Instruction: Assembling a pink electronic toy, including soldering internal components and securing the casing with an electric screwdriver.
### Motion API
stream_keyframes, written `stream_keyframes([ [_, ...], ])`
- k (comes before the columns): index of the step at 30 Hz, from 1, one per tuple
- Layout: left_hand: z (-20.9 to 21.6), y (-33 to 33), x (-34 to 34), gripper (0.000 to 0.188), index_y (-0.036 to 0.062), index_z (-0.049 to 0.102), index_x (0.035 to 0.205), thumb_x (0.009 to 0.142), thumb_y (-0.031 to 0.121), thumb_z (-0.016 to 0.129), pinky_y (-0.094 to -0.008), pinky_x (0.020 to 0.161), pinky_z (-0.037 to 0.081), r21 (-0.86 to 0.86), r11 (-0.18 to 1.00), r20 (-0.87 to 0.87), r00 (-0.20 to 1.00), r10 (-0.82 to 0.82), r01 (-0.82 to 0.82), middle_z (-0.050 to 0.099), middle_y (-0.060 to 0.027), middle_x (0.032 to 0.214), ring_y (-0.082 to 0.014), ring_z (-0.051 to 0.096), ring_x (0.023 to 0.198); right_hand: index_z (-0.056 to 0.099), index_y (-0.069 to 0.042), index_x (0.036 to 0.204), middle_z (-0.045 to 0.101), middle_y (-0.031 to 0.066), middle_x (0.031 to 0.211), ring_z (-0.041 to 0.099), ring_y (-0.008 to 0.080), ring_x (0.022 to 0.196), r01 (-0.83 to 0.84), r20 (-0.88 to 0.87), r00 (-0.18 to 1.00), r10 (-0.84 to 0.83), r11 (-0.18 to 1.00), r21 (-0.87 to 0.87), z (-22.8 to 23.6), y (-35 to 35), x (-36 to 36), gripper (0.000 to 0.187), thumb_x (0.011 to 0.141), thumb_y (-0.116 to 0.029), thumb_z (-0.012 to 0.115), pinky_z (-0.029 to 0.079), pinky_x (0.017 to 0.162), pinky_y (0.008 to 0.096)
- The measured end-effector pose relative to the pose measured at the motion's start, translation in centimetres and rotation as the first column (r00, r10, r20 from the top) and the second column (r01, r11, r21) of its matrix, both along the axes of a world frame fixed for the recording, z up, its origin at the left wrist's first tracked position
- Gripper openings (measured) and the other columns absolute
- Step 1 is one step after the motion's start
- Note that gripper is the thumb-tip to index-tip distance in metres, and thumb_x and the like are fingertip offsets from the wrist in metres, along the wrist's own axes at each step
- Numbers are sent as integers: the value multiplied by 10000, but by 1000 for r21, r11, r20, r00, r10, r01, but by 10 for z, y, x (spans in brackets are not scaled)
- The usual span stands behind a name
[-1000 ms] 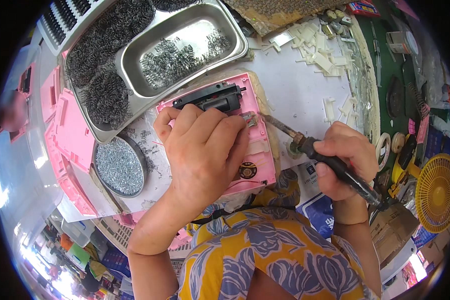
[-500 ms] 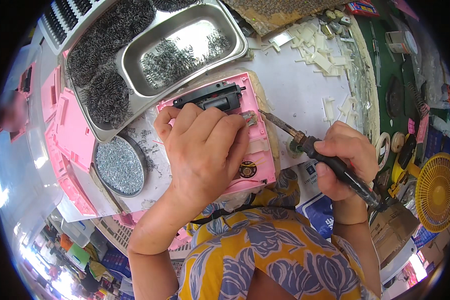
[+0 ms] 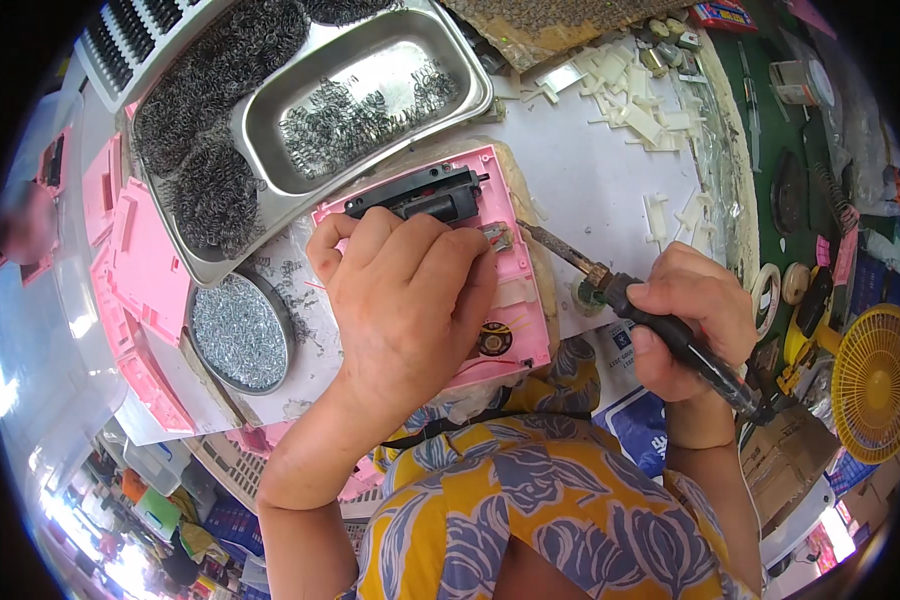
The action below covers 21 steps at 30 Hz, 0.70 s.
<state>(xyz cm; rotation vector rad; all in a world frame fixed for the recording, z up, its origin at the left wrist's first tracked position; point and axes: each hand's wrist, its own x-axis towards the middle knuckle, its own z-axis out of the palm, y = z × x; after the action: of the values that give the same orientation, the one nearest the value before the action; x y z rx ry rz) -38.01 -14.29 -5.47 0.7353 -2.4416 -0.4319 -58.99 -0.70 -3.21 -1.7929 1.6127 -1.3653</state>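
A pink plastic housing (image 3: 536,318) lies on the bench in front of me. Along its far side sits a black mechanism (image 3: 432,196), and a small round speaker (image 3: 495,339) with thin wires lies in its near part. My left hand (image 3: 400,280) reaches over the housing with curled fingers; whatever its fingertips hold is hidden beneath the hand. My right hand (image 3: 698,318) grips a soldering iron (image 3: 670,325) by its black handle. The iron's tip points left, by the housing's right edge near a small metal part (image 3: 497,237).
A steel tray (image 3: 365,165) of small black springs stands far left, beside a round dish (image 3: 288,335) of tiny metal pins. Pink panels (image 3: 145,260) pile up at the left. White plastic pieces (image 3: 640,100) lie far right; a yellow fan (image 3: 875,385) is at the right edge.
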Motion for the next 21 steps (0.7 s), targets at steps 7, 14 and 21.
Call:
stream_keyframes([
  [7,6,0,1,194,132,699,843,714,60,824,-359,791,352,7,1000,50,999,1,-2,621,3,753,-203,543,703,687,-17,986,637,69,684,510,204,503,-1,4,1000,1,1000,-10,-1,1,0,240,747,-13,712,400,495,323],
  [14,2,0,0,175,142,694,847,727,97,814,-394,790,337,3,1000,23,1000,10,-10,563,4,740,-211,530,708,692,-20,987,620,66,662,509,205,496,2,0,1000,-2,1000,-30,-1,1,-1,248,740,-8,708,400,493,326],
  [21,2,1,-1,161,141,696,853,741,116,809,-406,783,325,3,1000,9,1000,12,-12,538,7,734,-210,521,707,693,-24,1002,588,58,623,502,209,491,-6,3,1000,6,999,-36,0,1,-2,276,727,-3,703,402,501,328],
])
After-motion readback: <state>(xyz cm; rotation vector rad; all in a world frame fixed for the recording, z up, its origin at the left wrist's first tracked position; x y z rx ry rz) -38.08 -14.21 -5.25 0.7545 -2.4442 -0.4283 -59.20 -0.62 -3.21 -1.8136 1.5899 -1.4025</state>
